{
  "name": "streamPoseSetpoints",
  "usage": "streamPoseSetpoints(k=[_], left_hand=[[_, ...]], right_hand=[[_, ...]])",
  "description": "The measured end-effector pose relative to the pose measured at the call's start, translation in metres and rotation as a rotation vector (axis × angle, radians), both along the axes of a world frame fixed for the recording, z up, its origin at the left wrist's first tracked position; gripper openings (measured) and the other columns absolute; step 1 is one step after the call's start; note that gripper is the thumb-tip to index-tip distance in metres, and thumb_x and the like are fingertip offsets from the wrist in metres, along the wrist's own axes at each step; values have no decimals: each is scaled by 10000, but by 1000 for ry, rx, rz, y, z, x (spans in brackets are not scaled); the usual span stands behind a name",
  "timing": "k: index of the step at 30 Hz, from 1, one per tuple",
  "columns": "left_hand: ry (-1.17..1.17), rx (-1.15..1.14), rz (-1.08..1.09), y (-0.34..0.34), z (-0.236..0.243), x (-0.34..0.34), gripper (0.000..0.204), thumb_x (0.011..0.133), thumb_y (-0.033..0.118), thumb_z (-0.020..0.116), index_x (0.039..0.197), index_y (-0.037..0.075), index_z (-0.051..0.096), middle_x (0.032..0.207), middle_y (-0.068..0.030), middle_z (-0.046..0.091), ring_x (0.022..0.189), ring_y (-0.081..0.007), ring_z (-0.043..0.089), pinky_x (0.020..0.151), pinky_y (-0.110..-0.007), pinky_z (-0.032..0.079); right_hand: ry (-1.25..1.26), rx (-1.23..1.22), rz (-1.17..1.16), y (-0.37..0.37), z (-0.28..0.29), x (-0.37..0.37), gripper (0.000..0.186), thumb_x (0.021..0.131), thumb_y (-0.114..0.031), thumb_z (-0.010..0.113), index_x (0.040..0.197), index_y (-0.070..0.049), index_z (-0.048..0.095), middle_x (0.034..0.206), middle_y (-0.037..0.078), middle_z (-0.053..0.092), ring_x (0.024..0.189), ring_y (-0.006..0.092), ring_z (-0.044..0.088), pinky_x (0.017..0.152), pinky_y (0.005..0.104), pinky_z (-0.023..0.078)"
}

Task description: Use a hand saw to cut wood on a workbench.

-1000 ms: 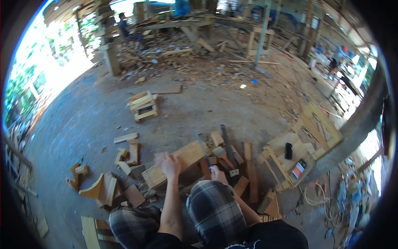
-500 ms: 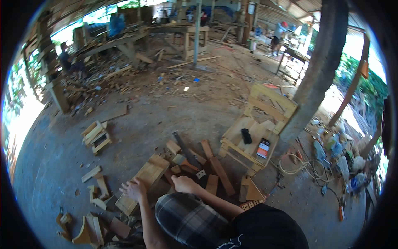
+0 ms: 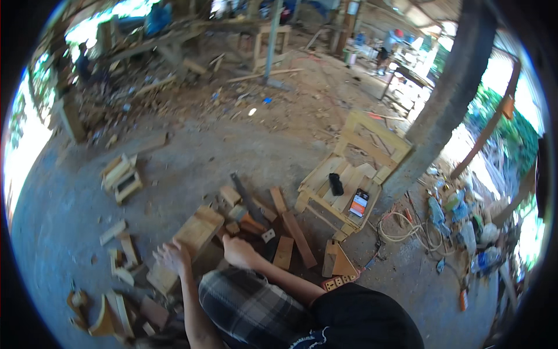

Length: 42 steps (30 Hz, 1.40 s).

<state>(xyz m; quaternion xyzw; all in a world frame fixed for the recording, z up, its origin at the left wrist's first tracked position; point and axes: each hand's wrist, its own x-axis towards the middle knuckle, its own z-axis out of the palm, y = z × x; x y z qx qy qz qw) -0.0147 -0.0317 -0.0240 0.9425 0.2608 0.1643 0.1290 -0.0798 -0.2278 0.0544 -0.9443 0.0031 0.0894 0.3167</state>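
Observation:
My left hand (image 3: 173, 257) lies with its fingers spread on a pale wooden piece like a small bench or thick board (image 3: 200, 228), slanting in front of my knee. Just right of that piece, my right hand (image 3: 239, 252) is closed, its fingers curled downward; whatever it may grip is hidden. Past it lie a long dark flat bar (image 3: 249, 196), an orange-brown wooden piece (image 3: 252, 225) and a pale block with a hole (image 3: 268, 235). Two reddish-brown wood strips (image 3: 299, 237) and a short wood block (image 3: 283, 252) rest to the right of these.
A low wooden chair (image 3: 325, 180) stands ahead right, carrying a black object (image 3: 335, 184) and a phone-like item (image 3: 359, 202). A power strip (image 3: 339, 282) sits beside my right elbow. Wood offcuts (image 3: 119, 311) and a small wooden frame (image 3: 122, 178) lie left. A post (image 3: 447, 93) rises right.
The whole view has shifted, so the floor, chair and wood appear further left and slightly higher. Both hands keep about the same place relative to the pale wooden piece.

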Motion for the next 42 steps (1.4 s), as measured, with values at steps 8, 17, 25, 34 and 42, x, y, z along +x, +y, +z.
streamPoseSetpoints(k=[8,17,25,34,42], left_hand=[[-56,-56,13,-2,5,19,526,881,469,489,1135,22,602,1341,-195,493,1327,-398,336,1086,-525,227],[-89,-44,29,4,-11,13,499,882,419,492,1097,-14,614,1318,-234,503,1337,-421,306,1074,-570,212],[-77,-63,-28,-5,-4,13,473,894,405,481,1114,8,614,1318,-229,506,1334,-417,309,1062,-590,210],[-1,-86,13,-4,-6,17,535,920,461,442,1173,11,583,1353,-202,476,1342,-396,305,1070,-575,201],[-96,-51,19,2,-9,16,481,907,424,476,1100,4,607,1297,-225,517,1319,-410,327,1047,-589,224]], right_hand=[[-81,-113,76,-21,15,19,298,915,-159,446,1118,54,492,891,297,629,876,436,628,785,526,488],[-69,-421,165,2,42,4,499,868,-28,437,1362,36,414,863,246,647,797,357,663,705,448,534],[-126,-432,150,14,-6,56,500,889,-62,439,1385,-8,410,821,213,651,760,341,664,668,440,536],[-294,-368,68,13,6,53,391,892,-47,456,1277,4,508,792,218,663,726,354,665,646,463,532],[-199,-406,126,9,8,29,408,908,-55,448,1312,3,475,822,216,653,747,343,662,642,433,538]])
